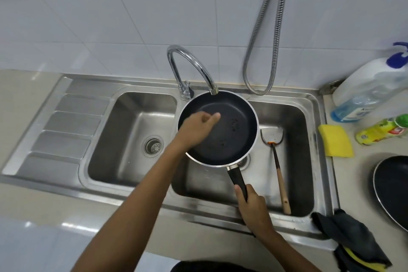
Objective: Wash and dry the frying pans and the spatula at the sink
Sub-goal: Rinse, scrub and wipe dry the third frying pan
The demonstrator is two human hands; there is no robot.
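So that the tap meets it mid-frame, the right hand clamps fingers on the frying pan handle; left hand fingers loosely curled, rubbing inside.

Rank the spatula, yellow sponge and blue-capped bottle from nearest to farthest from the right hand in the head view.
Measured from the right hand, which grips the pan handle:
1. Spatula: lying in the right basin, just right of the hand.
2. Yellow sponge: on the counter, right of the sink.
3. Blue-capped bottle: back right corner, by the wall.
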